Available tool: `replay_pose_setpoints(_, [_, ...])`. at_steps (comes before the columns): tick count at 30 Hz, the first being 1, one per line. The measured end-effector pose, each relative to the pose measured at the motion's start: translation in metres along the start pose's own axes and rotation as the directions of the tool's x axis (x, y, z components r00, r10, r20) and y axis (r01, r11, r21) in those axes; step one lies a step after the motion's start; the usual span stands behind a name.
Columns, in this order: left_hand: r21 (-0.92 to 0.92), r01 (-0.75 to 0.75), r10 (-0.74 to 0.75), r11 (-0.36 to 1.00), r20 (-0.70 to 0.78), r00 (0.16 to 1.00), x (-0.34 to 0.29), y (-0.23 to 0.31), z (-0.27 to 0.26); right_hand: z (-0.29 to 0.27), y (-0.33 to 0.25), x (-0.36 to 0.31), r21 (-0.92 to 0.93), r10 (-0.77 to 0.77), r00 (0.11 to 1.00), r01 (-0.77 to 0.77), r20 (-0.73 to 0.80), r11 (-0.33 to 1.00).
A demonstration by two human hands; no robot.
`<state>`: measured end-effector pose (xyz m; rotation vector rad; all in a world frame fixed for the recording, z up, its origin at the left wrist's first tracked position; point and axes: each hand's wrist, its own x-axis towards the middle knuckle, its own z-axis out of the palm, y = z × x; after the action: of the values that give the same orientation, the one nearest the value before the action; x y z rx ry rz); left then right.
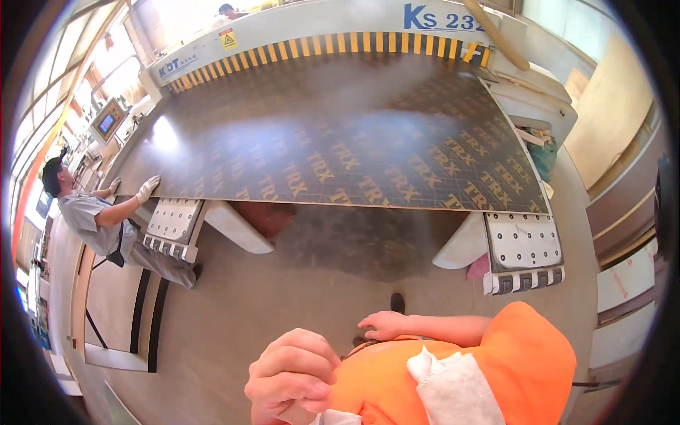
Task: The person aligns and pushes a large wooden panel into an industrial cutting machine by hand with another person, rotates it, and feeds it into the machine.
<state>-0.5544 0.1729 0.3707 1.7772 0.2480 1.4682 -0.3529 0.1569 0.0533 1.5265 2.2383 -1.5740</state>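
Observation:
My left hand [294, 372] is raised close in at the lower middle, its fingers curled in, and nothing shows in them. My right hand [386, 326] rests in front of my waist, its fingers loosely stretched toward the left, holding nothing. Between me and a large panel saw [283, 37] lies a gap of floor. A big dark brown, glossy faced board [333, 152] with rows of yellow lettering lies flat on the saw. Both of my hands are apart from it.
At the left, a person [95, 219] in a grey shirt rests white-gloved hands on the board's edge. White support tables [525, 241] jut out under its near corners. A control screen [108, 124] stands far left. Stacked sheets [630, 276] line the right side.

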Motion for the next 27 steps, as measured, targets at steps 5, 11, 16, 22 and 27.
replay_pose_setpoints(5, [-0.005, -0.052, 0.052, 0.999, 0.068, 0.996, 0.004, -0.005, 0.002, -0.003, -0.006, -0.007, 0.015, 0.021, 1.0, -0.021, -0.015, 1.0])
replay_pose_setpoints(11, [0.066, 0.002, 0.004, 0.998, -0.078, 0.997, -0.009, -0.006, 0.009, -0.007, -0.012, -0.004, -0.023, 0.013, 1.0, -0.013, 0.011, 1.0])
replay_pose_setpoints(16, [0.026, -0.073, 0.074, 0.997, -0.054, 0.996, -0.006, -0.002, 0.0, 0.006, -0.002, 0.006, -0.055, -0.04, 0.999, 0.041, 0.013, 0.998])
replay_pose_setpoints(22, [-0.111, -0.2, 0.184, 0.974, -0.14, 0.973, -0.007, 0.004, -0.008, 0.006, -0.001, 0.007, 0.018, 0.009, 1.0, -0.009, 0.012, 1.0])
replay_pose_setpoints(27, [-0.174, -0.288, 0.265, 0.942, -0.143, 0.953, -0.003, 0.02, -0.012, 0.006, 0.003, 0.008, -0.018, -0.036, 0.999, 0.035, -0.01, 0.999])
